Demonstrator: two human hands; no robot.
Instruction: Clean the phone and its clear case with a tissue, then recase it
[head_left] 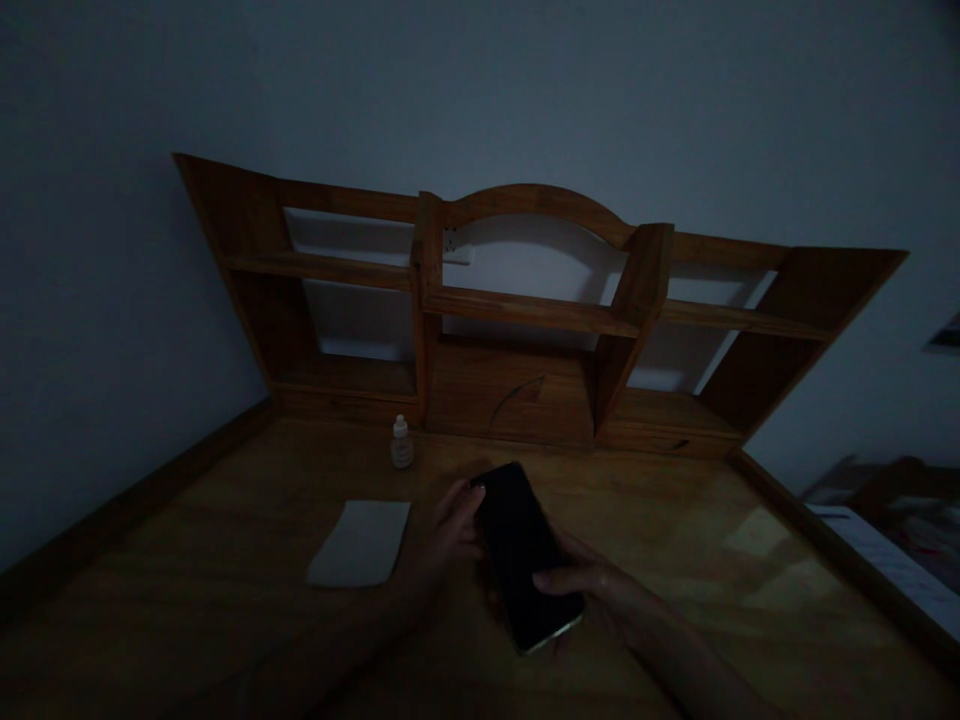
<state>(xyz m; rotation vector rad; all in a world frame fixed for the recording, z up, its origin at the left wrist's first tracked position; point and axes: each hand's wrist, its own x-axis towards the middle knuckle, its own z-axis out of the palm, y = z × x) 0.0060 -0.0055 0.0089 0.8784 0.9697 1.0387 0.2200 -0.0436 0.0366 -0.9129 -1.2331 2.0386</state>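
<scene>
A dark smartphone [523, 560], its screen black, is held tilted above the wooden desk between my two hands. My right hand [589, 580] grips its lower right side, thumb lying over the screen and the other fingers behind it. At the upper left edge, my left hand [455, 522] has its thumb and fingertips closed against the phone. To the left of that hand a folded white cloth or paper [361, 545] lies flat on the desk. Behind it stands a small clear bottle [402, 448] with a white cap.
A wooden shelf unit [517, 312] with several compartments runs along the back of the desk [645, 500]. Through its middle opening a white wall socket [456, 245] shows. Beyond the right edge lie white papers [892, 560]. The room is dim.
</scene>
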